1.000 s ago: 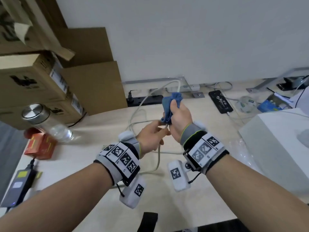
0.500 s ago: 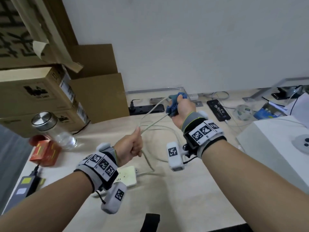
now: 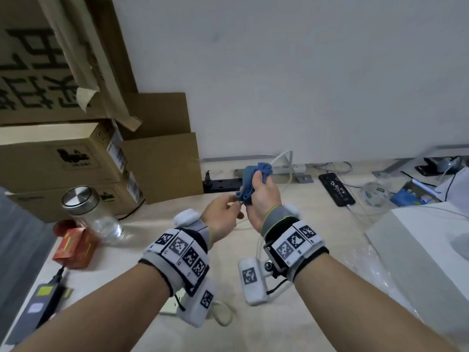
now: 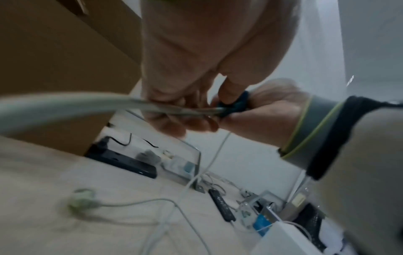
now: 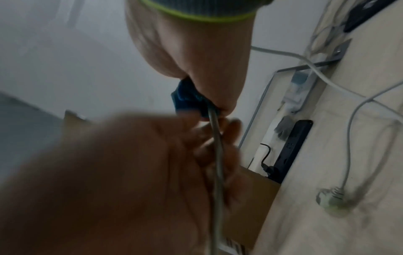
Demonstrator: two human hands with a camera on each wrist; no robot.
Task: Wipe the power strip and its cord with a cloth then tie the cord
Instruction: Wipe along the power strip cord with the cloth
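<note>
Above the middle of the pale desk [image 3: 317,224], the right hand [image 3: 262,199] was clenched around a bunched blue cloth [image 3: 250,181] with the white cord [image 4: 65,107] running through it, while the left hand [image 3: 220,217] sat just to its left, fingertips pinching that same cord right below the cloth. From there the cord arched up past the cloth toward the far wall and also trailed down to the white power strip [image 3: 170,304], which lay on the near part of the desk, mostly hidden under the left wrist. Its plug [image 5: 331,200] rested loose on the desktop, and a black power strip [image 3: 220,185] lay along the far edge beside the cardboard boxes [image 3: 63,158].
</note>
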